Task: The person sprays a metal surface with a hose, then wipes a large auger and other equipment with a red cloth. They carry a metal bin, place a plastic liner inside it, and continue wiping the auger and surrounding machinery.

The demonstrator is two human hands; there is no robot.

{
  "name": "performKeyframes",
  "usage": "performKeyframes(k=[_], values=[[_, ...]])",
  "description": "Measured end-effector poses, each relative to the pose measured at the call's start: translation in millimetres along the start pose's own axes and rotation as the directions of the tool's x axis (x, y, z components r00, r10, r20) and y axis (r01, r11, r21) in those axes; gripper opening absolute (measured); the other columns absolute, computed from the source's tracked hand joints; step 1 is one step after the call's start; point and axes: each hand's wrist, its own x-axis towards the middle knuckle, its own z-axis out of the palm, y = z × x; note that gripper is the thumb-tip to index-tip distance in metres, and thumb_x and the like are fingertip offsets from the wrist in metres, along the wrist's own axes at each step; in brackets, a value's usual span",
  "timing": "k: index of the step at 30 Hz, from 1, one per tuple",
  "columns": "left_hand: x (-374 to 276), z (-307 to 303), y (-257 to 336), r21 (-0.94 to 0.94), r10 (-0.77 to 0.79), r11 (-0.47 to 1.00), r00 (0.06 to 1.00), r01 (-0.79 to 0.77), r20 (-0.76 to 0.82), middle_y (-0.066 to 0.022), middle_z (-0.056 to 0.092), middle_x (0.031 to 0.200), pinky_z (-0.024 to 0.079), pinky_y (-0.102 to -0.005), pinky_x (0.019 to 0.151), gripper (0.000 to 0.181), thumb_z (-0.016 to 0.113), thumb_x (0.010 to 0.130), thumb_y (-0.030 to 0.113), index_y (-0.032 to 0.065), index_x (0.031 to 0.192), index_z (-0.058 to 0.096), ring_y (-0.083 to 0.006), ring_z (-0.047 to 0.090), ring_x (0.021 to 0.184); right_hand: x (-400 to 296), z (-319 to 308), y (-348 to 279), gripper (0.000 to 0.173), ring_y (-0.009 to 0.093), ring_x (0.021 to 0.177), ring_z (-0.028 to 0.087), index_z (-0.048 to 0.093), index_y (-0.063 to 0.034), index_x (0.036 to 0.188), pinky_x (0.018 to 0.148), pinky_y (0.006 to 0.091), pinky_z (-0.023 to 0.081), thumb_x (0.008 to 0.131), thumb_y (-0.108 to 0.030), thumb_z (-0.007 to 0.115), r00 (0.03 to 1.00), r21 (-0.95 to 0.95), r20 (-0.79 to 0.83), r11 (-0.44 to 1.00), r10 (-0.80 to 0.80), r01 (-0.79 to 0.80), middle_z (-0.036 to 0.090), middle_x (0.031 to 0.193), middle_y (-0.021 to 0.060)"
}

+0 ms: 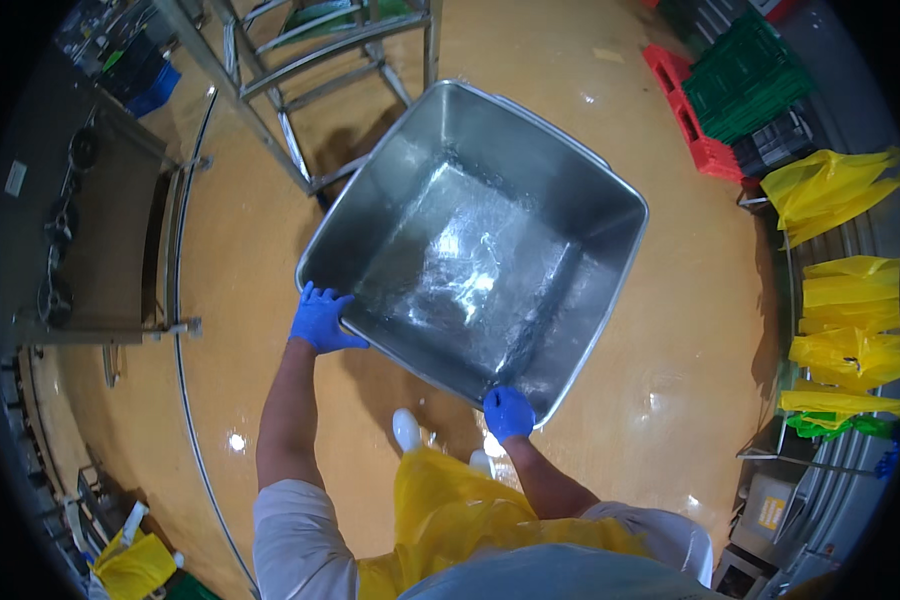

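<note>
A large, square stainless-steel tub stands before me with its open top facing up. Its inside is wet and shiny, with nothing lying in it. My left hand, in a blue glove, grips the rim at the left corner. Blue-gloved too, my right hand is closed over the rim close to the near corner. The tub hides its own underside, so what carries it cannot be seen. Below the near rim, my white boots and yellow apron show.
A metal frame stand rises close behind the tub's left side. To the right, yellow aprons hang on a rack, beyond which are green crates and a red pallet. A floor groove runs along the left, beside steel equipment.
</note>
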Motion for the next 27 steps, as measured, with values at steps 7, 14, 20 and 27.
performKeyframes(k=[7, 14, 20, 27], values=[[153, -35, 4, 0.149, 0.107, 0.983, 0.994, -0.105, -0.006, -0.0174, 0.066, 0.110, 0.029, -0.0531, 0.113, 0.098, 0.069, 0.056, 0.085, 0.0115, 0.122, 0.068, -0.0361, 0.057, 0.113, 114, -37, -6, 0.030, 0.039, 0.085, 0.069, 0.074, -0.0122, 0.087, 0.076, 0.0497, 0.053, 0.085, -0.036, 0.055, 0.986, 0.010, -0.027, 0.986, 0.164, -0.164, 0.071, 0.094, 0.0177], [284, -90, 56, 0.232, 0.130, 0.956, 0.967, -0.181, 0.221, -0.0176, 0.068, 0.107, 0.042, -0.0519, 0.102, 0.097, 0.060, 0.060, 0.090, 0.0090, 0.112, 0.072, -0.0370, 0.060, 0.109, 229, -95, 26, 0.027, 0.039, 0.078, 0.069, 0.074, -0.0122, 0.081, 0.072, 0.0506, 0.054, 0.082, -0.034, 0.057, 0.973, -0.073, -0.111, 0.974, 0.204, -0.213, 0.072, 0.085, 0.0177], [412, -101, 117, 0.060, 0.279, 0.944, 0.884, -0.324, 0.375, -0.0198, 0.071, 0.095, 0.054, -0.0459, 0.082, 0.087, 0.061, 0.065, 0.085, 0.0069, 0.100, 0.075, -0.0392, 0.067, 0.095, 359, -159, 103, 0.024, 0.039, 0.070, 0.069, 0.072, -0.0120, 0.076, 0.066, 0.0500, 0.054, 0.080, -0.034, 0.062, 0.960, -0.119, -0.239, 0.977, 0.147, -0.179, 0.071, 0.080, 0.0165], [531, -102, 207, -0.022, 0.222, 0.975, 0.975, -0.221, 0.029, -0.0183, 0.069, 0.086, 0.053, -0.0475, 0.078, 0.075, 0.064, 0.070, 0.079, 0.0064, 0.086, 0.072, -0.0368, 0.066, 0.085, 576, -271, 187, 0.019, 0.039, 0.078, 0.067, 0.070, -0.0123, 0.079, 0.071, 0.0490, 0.053, 0.083, -0.029, 0.062, 0.947, -0.099, -0.302, 0.985, 0.105, -0.140, 0.070, 0.084, 0.0164]])
